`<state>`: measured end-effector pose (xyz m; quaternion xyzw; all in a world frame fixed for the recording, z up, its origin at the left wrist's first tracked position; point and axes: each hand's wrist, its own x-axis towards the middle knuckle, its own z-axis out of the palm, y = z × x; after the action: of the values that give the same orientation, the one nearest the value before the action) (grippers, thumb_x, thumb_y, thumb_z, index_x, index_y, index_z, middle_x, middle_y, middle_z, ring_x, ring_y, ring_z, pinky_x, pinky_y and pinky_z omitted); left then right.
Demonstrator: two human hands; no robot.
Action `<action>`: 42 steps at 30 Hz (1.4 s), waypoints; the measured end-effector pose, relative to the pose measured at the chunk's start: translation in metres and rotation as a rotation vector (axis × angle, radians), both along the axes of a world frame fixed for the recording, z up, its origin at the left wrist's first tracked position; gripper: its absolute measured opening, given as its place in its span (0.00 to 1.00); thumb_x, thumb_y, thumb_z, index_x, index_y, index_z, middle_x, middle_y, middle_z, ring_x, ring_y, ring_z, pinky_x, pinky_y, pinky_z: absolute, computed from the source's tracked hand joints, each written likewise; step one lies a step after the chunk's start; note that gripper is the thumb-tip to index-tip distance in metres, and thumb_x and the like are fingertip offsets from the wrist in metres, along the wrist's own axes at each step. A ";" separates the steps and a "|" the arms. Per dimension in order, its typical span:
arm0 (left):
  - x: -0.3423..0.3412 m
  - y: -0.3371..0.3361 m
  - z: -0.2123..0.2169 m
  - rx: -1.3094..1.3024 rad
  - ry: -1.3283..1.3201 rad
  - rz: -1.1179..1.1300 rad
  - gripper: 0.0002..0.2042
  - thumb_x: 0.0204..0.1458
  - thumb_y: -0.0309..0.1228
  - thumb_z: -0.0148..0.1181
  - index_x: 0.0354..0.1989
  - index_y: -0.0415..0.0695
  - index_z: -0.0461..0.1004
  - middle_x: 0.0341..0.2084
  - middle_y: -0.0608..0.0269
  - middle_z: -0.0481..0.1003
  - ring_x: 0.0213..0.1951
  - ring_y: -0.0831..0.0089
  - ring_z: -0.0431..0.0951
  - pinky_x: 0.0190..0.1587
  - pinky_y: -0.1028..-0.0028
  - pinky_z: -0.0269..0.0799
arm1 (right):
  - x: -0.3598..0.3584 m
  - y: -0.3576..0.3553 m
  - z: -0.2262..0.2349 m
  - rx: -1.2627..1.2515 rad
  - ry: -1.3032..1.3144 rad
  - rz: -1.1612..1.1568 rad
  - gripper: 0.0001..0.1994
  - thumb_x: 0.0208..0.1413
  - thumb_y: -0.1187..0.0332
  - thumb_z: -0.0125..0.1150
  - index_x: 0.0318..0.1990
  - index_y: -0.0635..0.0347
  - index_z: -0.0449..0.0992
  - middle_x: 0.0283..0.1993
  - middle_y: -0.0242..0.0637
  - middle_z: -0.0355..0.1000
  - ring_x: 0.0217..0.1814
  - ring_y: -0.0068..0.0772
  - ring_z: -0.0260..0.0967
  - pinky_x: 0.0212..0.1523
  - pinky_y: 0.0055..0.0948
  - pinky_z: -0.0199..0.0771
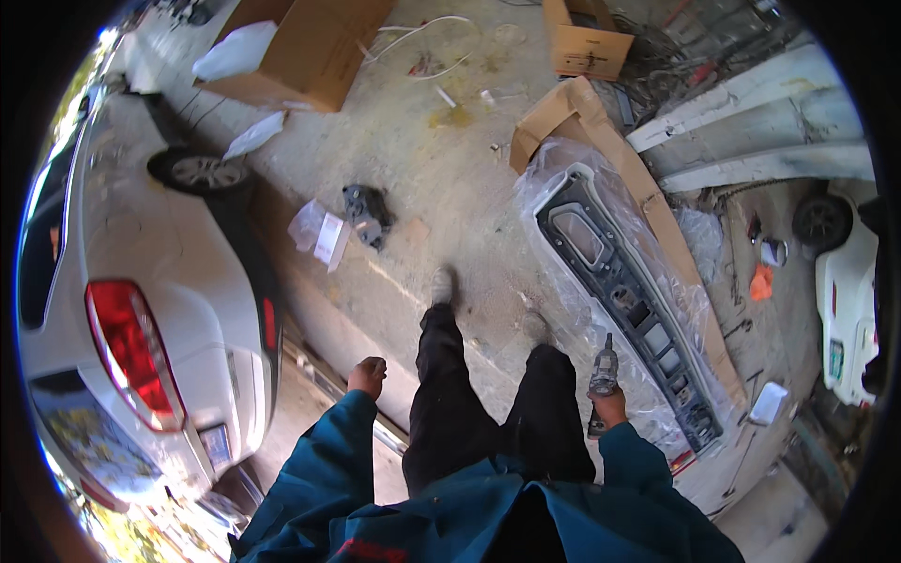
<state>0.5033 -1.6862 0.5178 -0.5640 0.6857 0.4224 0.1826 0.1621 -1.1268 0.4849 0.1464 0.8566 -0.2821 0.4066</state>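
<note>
My right hand (610,406) grips a cordless impact wrench (603,368), its narrow nose pointing forward, away from me. The tool hangs beside my right leg, just left of a long black-and-white vehicle panel (601,266) lying on clear plastic wrap. My left hand (368,377) hangs by my left leg with its fingers curled in, and I see nothing in it. It is apart from the silver car on the left.
A silver car (160,244) stands along the left. Ahead on the concrete lie a black mechanical part (366,216) and a small white box (330,242). Large cardboard boxes (310,56) stand farther off. Flattened cardboard (648,202), an orange rag (761,281) and metal rods lie to the right.
</note>
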 end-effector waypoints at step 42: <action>-0.398 -0.323 -0.391 -0.750 -0.013 -0.888 0.15 0.66 0.33 0.51 0.46 0.39 0.85 0.48 0.34 0.84 0.52 0.36 0.84 0.56 0.47 0.80 | 0.069 -0.375 -0.514 -0.263 0.000 1.506 0.24 0.54 0.58 0.74 0.56 0.62 0.82 0.52 0.54 0.84 0.49 0.60 0.85 0.47 0.57 0.86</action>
<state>0.1052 -2.0089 0.1270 -0.2511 0.9581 0.0300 0.1344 0.2314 -1.5018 -0.0296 -0.5268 0.6845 -0.0286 0.5031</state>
